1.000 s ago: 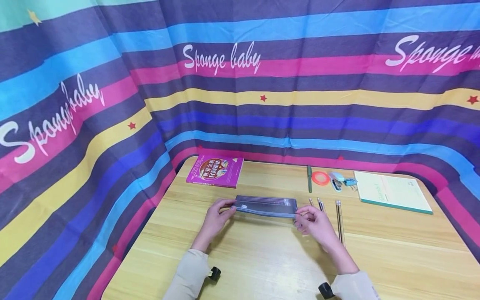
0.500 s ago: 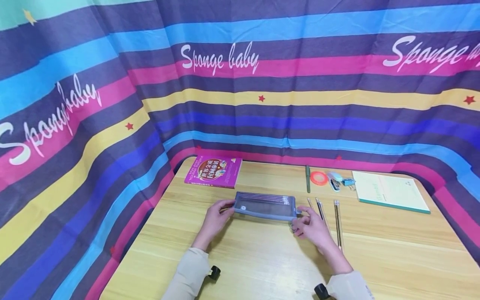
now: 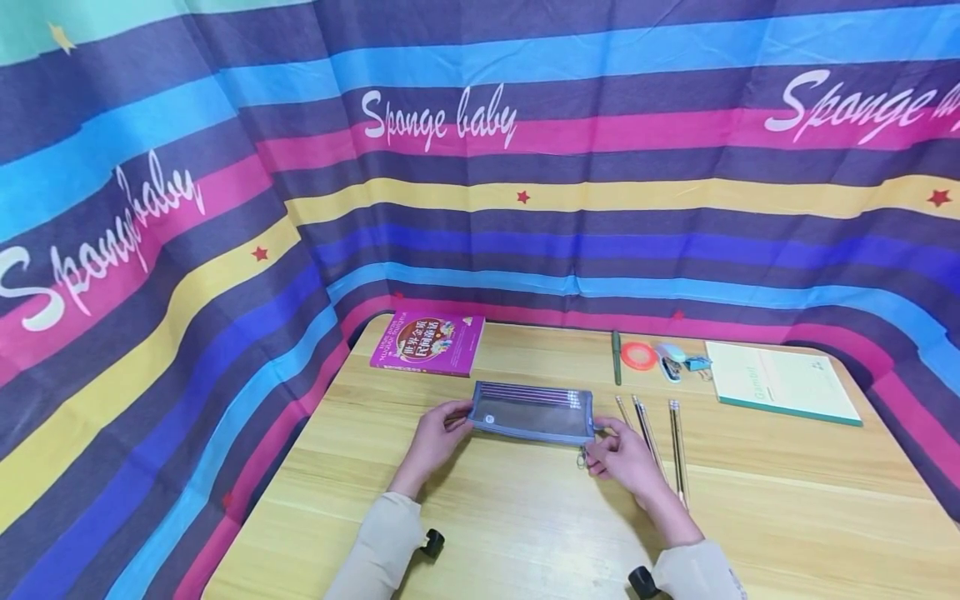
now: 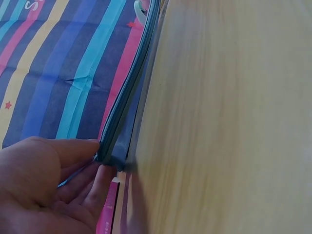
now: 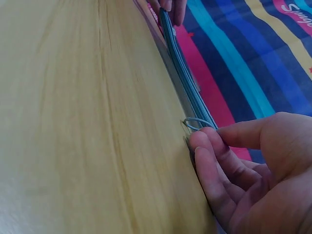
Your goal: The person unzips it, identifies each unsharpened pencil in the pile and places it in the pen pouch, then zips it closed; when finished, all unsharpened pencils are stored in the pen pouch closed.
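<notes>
A blue-grey, see-through zip pencil case (image 3: 525,419) is held level between both hands over the middle of the table, its long zipped edge toward me. Several pencils (image 3: 525,394) with pale ends show through it, lying along its far side. My left hand (image 3: 440,433) pinches the near left corner between thumb and fingers; the left wrist view shows the zip (image 4: 127,95) running away from that grip. At the opposite end my right hand (image 3: 624,454) pinches the right corner, with a looped zip pull (image 5: 197,122) at its fingertips.
Loose pencils (image 3: 678,450) lie right of the right hand. Behind are a green pen (image 3: 617,358), an orange-red tape roll (image 3: 639,356), a stapler (image 3: 670,367) and a blue clip (image 3: 699,364). A notebook (image 3: 783,383) lies far right, a purple book (image 3: 429,343) far left.
The pencil case has tilted so that its broad face shows more, its near edge now slightly lower. The right hand has shifted slightly down; both hands keep their ends.
</notes>
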Available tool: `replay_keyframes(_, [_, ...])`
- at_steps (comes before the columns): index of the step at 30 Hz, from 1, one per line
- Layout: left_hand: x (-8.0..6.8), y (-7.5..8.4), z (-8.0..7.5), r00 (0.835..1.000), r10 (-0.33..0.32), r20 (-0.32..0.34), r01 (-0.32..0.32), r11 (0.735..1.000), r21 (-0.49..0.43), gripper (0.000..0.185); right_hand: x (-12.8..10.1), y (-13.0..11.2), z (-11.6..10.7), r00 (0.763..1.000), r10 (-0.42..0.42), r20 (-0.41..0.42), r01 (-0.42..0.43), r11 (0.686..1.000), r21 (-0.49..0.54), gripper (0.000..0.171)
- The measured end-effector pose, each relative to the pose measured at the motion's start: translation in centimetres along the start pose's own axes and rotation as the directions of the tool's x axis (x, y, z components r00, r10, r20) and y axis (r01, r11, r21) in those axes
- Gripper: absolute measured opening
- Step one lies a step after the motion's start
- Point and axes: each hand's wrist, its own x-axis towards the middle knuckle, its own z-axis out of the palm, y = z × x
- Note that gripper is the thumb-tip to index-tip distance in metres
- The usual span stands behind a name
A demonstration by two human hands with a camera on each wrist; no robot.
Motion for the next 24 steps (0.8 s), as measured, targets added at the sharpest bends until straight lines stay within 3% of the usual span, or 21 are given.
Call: replay_keyframes(24, [0.33, -0.58, 0.35, 0.999, -0.043, 0.031, 0.042, 0.999, 0.02, 0.045, -0.02, 0.0, 0.02, 1.0, 0.011, -0.021, -0.011, 1.0, -0.025, 0.051])
